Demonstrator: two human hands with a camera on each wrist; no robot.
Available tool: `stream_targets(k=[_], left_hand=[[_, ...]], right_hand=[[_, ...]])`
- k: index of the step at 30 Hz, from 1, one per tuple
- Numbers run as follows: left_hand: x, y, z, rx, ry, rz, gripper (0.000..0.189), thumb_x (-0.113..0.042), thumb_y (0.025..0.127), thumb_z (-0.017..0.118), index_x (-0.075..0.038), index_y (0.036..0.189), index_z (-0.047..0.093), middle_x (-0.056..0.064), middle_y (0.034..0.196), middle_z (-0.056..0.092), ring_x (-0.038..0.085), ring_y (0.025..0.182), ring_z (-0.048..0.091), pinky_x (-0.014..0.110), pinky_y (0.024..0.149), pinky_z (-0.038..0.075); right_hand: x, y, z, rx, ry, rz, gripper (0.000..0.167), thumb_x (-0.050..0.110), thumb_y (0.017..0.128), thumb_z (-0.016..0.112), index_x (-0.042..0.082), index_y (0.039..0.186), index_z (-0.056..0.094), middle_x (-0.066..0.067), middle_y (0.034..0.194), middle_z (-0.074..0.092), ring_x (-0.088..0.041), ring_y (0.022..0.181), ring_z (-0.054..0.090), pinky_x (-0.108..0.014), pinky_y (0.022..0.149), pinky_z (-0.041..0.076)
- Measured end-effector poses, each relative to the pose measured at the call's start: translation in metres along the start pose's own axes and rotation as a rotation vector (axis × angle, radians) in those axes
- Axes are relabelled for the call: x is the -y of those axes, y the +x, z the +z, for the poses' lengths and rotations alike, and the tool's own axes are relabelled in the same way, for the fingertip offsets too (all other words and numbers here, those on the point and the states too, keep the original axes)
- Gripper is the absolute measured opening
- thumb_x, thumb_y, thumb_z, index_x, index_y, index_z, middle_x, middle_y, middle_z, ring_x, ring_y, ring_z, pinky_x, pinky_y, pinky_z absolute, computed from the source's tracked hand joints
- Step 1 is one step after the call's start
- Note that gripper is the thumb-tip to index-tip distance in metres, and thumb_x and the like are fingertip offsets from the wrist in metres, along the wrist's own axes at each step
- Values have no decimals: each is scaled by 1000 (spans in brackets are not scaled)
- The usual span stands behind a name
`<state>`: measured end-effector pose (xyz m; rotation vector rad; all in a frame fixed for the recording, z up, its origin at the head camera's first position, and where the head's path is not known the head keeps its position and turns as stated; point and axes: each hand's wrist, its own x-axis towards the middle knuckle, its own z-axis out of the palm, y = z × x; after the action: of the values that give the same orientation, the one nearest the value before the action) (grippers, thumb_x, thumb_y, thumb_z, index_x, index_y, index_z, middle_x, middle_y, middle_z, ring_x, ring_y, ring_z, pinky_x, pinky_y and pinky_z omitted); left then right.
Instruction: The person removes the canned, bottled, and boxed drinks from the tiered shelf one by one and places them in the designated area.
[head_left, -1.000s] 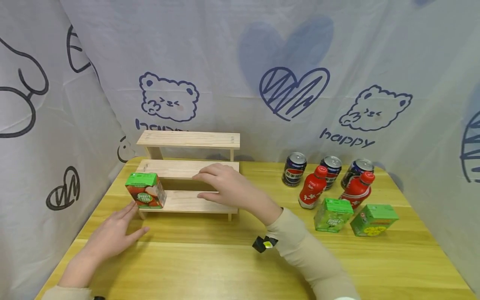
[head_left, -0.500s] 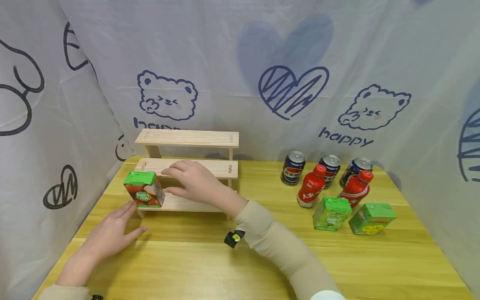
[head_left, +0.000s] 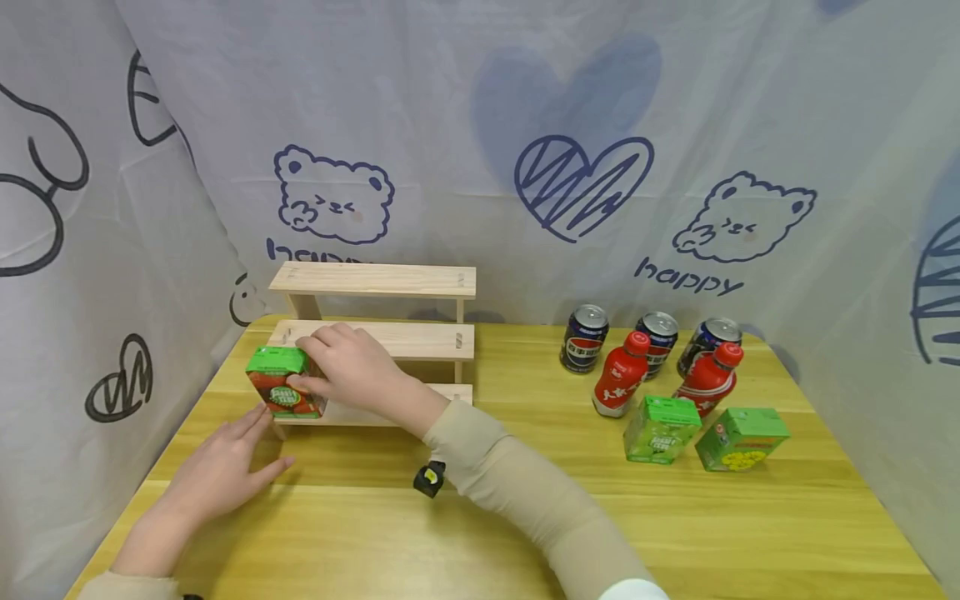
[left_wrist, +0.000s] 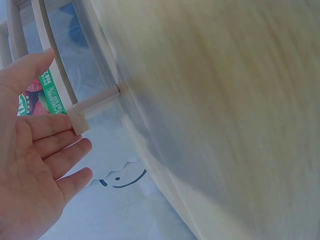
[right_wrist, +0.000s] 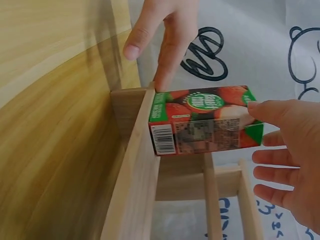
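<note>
A red and green juice box [head_left: 272,390] stands on the left end of the lowest board of a three-tier wooden shelf [head_left: 375,279]. My right hand [head_left: 348,367] pinches its right upper part. In the right wrist view, the thumb lies on the printed front of the juice box [right_wrist: 205,122], while the fingers reach toward its back and are partly hidden. Beside the shelf's front left corner, my left hand [head_left: 221,467] has its fingers stretched out. Its fingertips touch that corner by the base of the box, as the left wrist view shows the hand [left_wrist: 35,165] spread there.
To the right on the wooden table [head_left: 480,542] stand several drinks: dark cola cans [head_left: 585,340], two red bottles [head_left: 622,375], a light green juice box [head_left: 662,432] and another green box [head_left: 742,442] with yellow print. A patterned white curtain [head_left: 450,108] hangs behind and at the sides.
My right hand has moved left across the shelf, from its right half to the juice box, and has taken hold of it. The left hand and the box have stayed in place.
</note>
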<state>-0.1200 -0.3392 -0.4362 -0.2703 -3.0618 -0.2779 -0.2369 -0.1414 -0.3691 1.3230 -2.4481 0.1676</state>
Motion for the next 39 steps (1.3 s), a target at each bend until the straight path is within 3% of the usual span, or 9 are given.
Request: stream_targets(k=[12, 27, 39], left_hand=[[-1, 0, -1, -11, -17, 14, 80, -47, 89, 67, 14, 136, 46, 35, 143, 43, 54, 123, 50, 66, 106, 39], [1, 0, 5, -29, -11, 28, 81, -47, 88, 68, 14, 137, 45, 35, 143, 44, 55, 121, 51, 66, 103, 41], [1, -1, 4, -32, -14, 16, 83, -49, 88, 67, 12, 138, 45, 34, 144, 43, 58, 121, 49, 66, 101, 43]], right_hand=[[14, 19, 10, 131, -66, 25, 57, 56, 95, 52, 19, 137, 52, 7, 127, 62, -9, 115, 59, -23, 90, 55], [16, 16, 13, 121, -68, 28, 55, 55, 96, 51, 16, 135, 53, 6, 123, 64, -8, 112, 60, -21, 92, 54], [9, 1, 3, 90, -37, 16, 51, 53, 95, 54, 17, 131, 56, 8, 119, 65, -7, 108, 60, -19, 90, 53]])
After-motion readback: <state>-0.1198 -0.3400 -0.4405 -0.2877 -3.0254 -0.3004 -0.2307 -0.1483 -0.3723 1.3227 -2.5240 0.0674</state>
